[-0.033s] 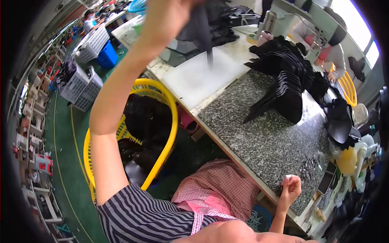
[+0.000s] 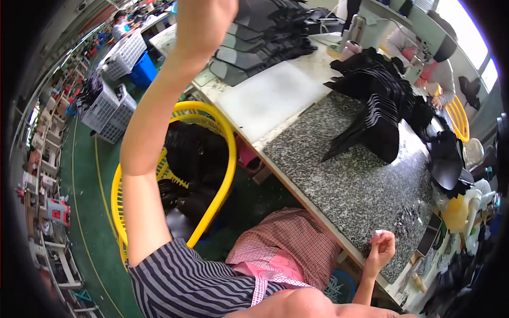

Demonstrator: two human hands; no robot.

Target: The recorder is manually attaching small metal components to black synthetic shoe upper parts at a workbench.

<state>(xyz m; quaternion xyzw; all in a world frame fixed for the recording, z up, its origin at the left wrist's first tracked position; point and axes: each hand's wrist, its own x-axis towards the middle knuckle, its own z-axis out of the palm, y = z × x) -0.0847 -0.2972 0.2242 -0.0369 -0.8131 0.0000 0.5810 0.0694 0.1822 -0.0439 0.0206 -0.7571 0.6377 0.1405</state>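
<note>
My left arm reaches up across the view, and my left hand (image 2: 208,24) is cut off by the top edge, so its fingers are hidden. Beside it lie layered stacks of flat black and grey cut pieces (image 2: 249,45), at the far end of a white board (image 2: 275,95). Down at the near right, my right hand (image 2: 383,248) rests by the edge of a speckled stone slab (image 2: 339,180). Its fingers are curled together, with a small white bit (image 2: 377,232) at the tips that I cannot identify. Fanned black pieces (image 2: 374,124) lie overlapping on the slab.
A yellow basket (image 2: 231,153) holding black pieces stands on the floor left of the table. Dark scraps (image 2: 407,220) litter the slab's right side. At the right edge are a yellow container (image 2: 456,212) and a dark tray (image 2: 428,236). Another person (image 2: 442,74) sits across the table.
My left hand has moved up and partly out of view. The black piece that hung blurred below it over the white board no longer shows there. My right hand stays in place.
</note>
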